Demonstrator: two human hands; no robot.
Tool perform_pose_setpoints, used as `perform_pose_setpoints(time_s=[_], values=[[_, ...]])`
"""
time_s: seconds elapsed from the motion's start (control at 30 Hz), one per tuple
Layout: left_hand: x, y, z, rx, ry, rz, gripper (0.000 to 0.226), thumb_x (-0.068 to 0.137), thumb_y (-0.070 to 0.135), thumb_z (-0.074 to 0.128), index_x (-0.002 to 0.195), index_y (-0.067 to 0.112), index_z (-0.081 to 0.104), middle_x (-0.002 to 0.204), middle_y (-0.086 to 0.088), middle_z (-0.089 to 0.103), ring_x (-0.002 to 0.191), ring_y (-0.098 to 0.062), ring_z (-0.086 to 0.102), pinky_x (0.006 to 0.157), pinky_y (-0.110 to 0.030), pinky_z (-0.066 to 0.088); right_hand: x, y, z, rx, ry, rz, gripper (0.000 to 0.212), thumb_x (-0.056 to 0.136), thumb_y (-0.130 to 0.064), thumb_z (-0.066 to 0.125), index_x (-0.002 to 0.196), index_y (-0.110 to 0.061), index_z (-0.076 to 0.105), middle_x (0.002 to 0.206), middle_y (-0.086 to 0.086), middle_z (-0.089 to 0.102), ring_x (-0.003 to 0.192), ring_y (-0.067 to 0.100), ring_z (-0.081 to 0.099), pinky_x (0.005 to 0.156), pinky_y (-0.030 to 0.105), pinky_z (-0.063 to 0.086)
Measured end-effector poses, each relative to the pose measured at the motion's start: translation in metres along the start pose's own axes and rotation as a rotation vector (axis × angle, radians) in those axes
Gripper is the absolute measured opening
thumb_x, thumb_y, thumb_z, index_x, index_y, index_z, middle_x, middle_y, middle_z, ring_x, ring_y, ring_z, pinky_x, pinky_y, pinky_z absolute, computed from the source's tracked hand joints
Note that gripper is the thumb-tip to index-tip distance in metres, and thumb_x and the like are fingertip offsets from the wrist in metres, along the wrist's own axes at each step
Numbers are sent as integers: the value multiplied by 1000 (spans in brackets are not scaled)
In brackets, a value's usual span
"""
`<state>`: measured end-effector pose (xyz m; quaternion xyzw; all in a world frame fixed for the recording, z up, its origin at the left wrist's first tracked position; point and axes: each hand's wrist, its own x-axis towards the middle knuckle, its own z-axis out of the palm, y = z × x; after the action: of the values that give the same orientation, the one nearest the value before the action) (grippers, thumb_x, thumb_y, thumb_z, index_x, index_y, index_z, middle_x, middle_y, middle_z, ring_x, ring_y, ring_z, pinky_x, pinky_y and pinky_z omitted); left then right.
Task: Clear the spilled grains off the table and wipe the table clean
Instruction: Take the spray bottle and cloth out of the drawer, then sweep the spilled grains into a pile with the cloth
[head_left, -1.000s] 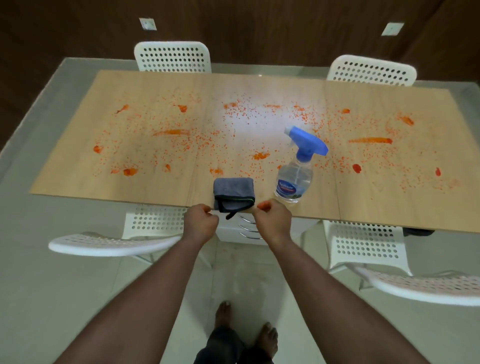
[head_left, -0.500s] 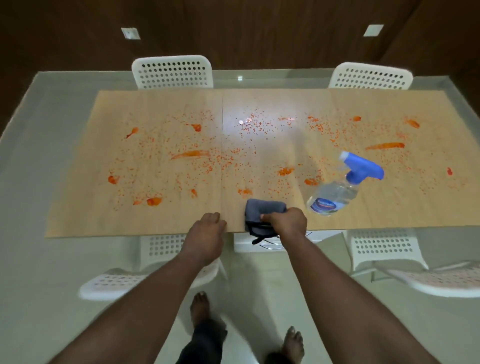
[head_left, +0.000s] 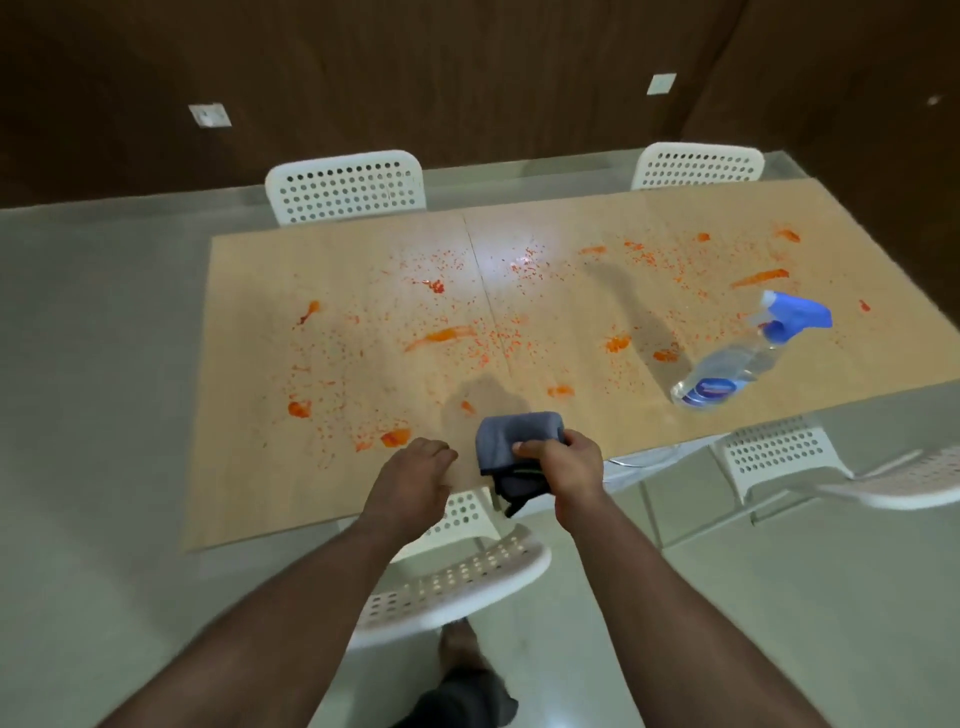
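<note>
Orange-red grains (head_left: 498, 343) and smears are scattered across most of the light wooden table (head_left: 249, 467). My right hand (head_left: 563, 462) grips a folded grey cloth (head_left: 511, 439) at the table's near edge, and part of the cloth hangs below the hand. My left hand (head_left: 413, 475) hovers beside it over the near edge with loosely curled fingers and holds nothing. A clear spray bottle (head_left: 743, 358) with a blue trigger head stands on the right part of the table.
Two white perforated chairs (head_left: 345, 187) stand at the far side. Another white chair (head_left: 457, 577) is right below my arms, and more chairs (head_left: 779, 457) sit near right. A dark wall lies behind the table. My feet show on the pale floor.
My right hand has taken hold of the grey cloth and lifted it off the table edge. The view has shifted left, so the bottle now lies further right.
</note>
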<state>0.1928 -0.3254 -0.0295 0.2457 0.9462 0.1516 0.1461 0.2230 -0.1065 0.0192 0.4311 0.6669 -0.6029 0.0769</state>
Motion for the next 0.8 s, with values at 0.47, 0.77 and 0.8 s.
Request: perform_pose_setpoints(time_s=[0.47,0.77,0.8], values=[[-119,-146,-50,-18,5,-120,64,92,23,70,152,11,50,153,-9,52,142,-29,43,114,-40,39,-121,46,165,214,-83,0,21,78,2,79,94,-6,68,90,14,69,82,32,66,63,43,54],[-112,-239,-85,72,-77,-112,77,85,34,78,151,12,45,149,-8,51,136,-29,44,111,-40,43,-140,58,246,403,75,104,81,49,-16,79,124,5,59,102,24,67,86,39,70,57,41,56],[-107,-250,-89,65,-86,-97,79,86,36,79,152,14,43,151,-7,49,137,-28,43,112,-40,43,-142,53,256,387,92,109,77,49,-16,80,121,3,61,105,26,68,85,39,70,57,40,55]])
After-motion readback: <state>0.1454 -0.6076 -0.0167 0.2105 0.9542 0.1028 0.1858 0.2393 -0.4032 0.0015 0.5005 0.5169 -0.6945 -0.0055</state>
